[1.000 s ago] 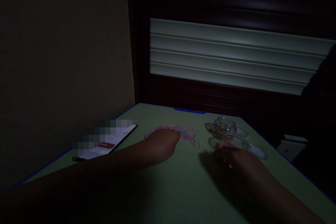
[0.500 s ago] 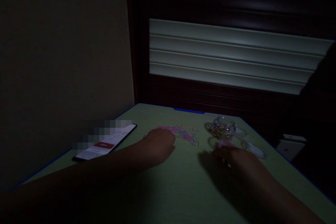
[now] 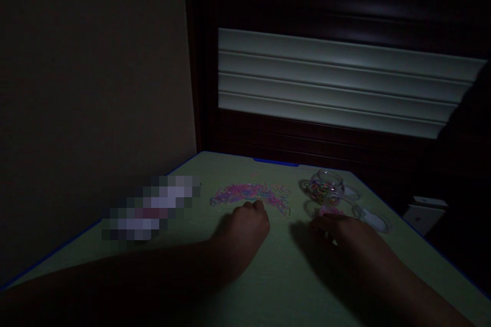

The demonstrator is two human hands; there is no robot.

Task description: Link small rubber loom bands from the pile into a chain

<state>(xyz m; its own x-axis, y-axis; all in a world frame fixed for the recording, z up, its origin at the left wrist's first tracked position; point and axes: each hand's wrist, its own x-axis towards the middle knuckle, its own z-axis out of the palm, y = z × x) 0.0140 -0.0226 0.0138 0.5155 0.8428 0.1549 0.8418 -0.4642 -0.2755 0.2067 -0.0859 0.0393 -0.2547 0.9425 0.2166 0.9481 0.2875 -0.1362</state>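
Observation:
Many thin pink, purple and blue loops, like small rubber bands, lie in a curved pile (image 3: 249,192) on the green tabletop (image 3: 268,265). My left hand (image 3: 249,225) is closed just in front of the pile; what its fingers hold, if anything, is hidden. My right hand (image 3: 341,230) has its fingers curled together at the front of an open clear jar (image 3: 333,209) with pink loops in it. Whether these fingers pinch something is too dark to tell. Behind it stands a round glass jar (image 3: 326,186) with multicoloured loops inside.
A blurred-out phone (image 3: 153,209) lies at the left of the table. Clear round lids (image 3: 374,219) are by the jars at the right. A wall rises on the left, a dark slatted panel behind. A white object (image 3: 425,214) is past the right edge.
My left hand has moved right and towards me, off the left part of the pile, which now shows. My right hand has stayed in place.

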